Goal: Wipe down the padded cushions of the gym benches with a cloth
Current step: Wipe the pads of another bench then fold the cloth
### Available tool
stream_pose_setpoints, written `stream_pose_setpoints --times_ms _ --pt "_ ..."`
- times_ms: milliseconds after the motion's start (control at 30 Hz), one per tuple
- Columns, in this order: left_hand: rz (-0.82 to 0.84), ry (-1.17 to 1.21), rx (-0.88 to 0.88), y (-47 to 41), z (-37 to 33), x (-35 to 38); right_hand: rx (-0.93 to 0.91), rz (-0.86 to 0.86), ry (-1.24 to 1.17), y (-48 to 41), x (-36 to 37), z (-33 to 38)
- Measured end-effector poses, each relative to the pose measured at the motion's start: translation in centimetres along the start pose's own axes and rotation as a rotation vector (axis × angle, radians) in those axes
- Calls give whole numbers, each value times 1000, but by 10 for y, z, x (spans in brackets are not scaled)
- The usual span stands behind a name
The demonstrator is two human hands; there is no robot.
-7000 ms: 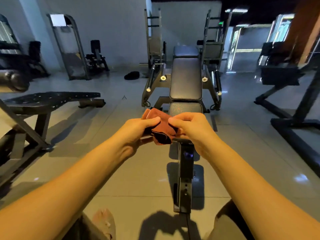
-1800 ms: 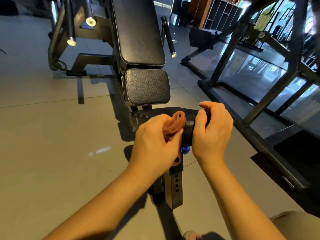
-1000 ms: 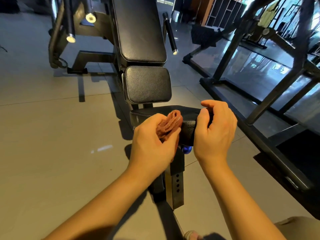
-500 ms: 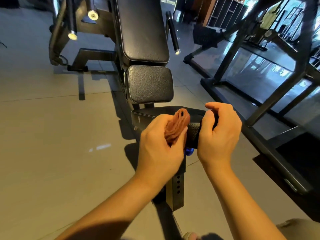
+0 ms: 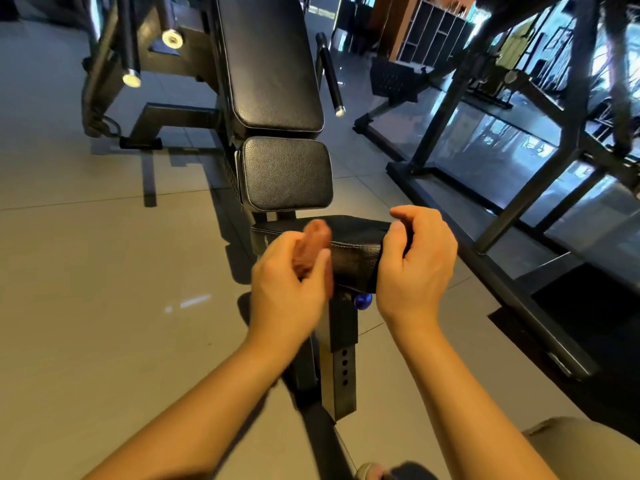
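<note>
On my feed the tiled floor (image 5: pixel 104 271) filled the left, and a black rack (image 5: pixel 519 209) stood right of the bench (image 5: pixel 228 140). The bench ran away from the camera: the long back cushion (image 5: pixel 273 64) farthest, the square seat cushion (image 5: pixel 285 173) just nearer, and the small front pad (image 5: pixel 353 244) closest, atop a post (image 5: pixel 343 368) with holes. I saw the right hand (image 5: pixel 415 265) curled round the pad's right end, thumb on its front face. The left hand (image 5: pixel 287 292) was blurred. It clutched the bunched, rust-coloured cloth (image 5: pixel 311 244) and pressed it against the pad's left half. A blue knob (image 5: pixel 363 300) showed just below the pad, between the wrists.
</note>
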State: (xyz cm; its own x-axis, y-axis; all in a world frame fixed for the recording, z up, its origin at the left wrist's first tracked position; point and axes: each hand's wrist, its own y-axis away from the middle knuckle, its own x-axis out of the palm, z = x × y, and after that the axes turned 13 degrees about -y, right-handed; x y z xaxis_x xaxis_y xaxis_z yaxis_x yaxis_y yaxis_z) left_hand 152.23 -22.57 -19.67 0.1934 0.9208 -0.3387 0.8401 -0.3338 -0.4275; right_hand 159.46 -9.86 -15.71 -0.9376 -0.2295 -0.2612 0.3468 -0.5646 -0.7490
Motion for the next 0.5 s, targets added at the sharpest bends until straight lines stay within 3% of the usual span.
stream_pose_setpoints --times_ms 100,167,333,500 --pt "57 -31 -275 -10 25 -2 11 -5 -2 1 -1 0" --pt "31 -80 -253 -10 13 -3 13 -3 -8 1 -1 0" --pt "12 -48 -9 4 -28 -6 13 -6 -3 0 -1 -2" --pt "65 -82 -299 -10 18 -6 19 -1 -1 1 0 -2"
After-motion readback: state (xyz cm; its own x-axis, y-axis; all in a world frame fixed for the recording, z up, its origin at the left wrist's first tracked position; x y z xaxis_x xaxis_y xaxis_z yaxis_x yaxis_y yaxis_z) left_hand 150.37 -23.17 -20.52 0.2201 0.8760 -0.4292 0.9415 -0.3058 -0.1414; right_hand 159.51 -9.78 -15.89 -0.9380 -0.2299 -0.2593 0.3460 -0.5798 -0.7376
